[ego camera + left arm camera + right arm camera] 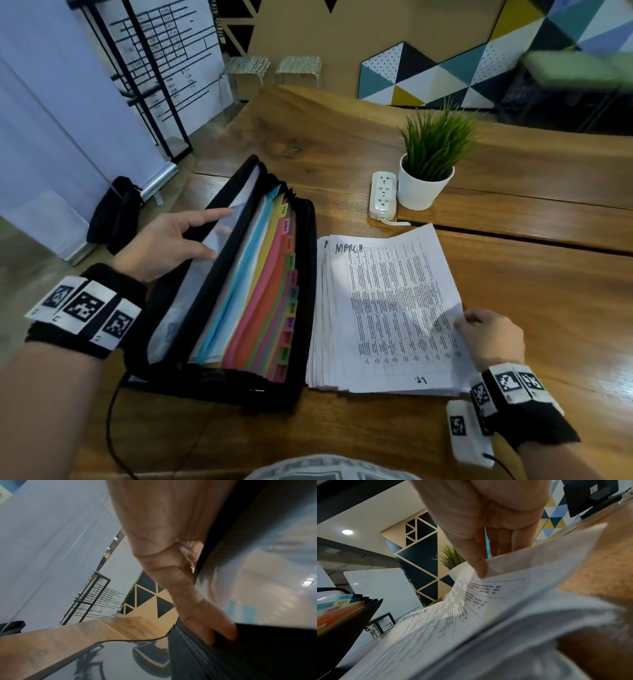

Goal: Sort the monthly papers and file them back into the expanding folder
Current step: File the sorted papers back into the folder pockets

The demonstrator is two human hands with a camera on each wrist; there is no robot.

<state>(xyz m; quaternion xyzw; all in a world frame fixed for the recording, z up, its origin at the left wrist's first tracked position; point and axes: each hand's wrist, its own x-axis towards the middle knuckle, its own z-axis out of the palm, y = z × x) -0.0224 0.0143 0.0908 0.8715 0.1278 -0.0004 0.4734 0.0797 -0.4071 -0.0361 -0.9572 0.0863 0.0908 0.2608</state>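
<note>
So the black expanding folder (222,291) is lying open on the wooden desk (513,291), its pockets fanned out in blue, yellow, pink, orange and green, each with a little month tab down the right edge — FEB, MAR, MAY and AUG are readable. Just beside it on the right sits the stack of papers (383,318), white sheets printed with dense tables. The top sheet (404,274) has "MARCH" handwritten in marker at the upper left.

The left hand (171,243) is spread over the folder's raised left flap, fingers mostly straight, with the thumb and fingertips (221,628) pressing the clear glossy inner pocket. It isn't wrapped round anything. The right hand (489,337) pinches the lower right edge of the top sheet, thumb (479,566) on top and the other fingers underneath, so that corner is lifted and curled off the stack.

Behind the papers there's a white power strip (383,196) with its cord — right up against a white pot holding a spiky green plant (428,161). A black bag (114,214) sits on the floor off to the left.
</note>
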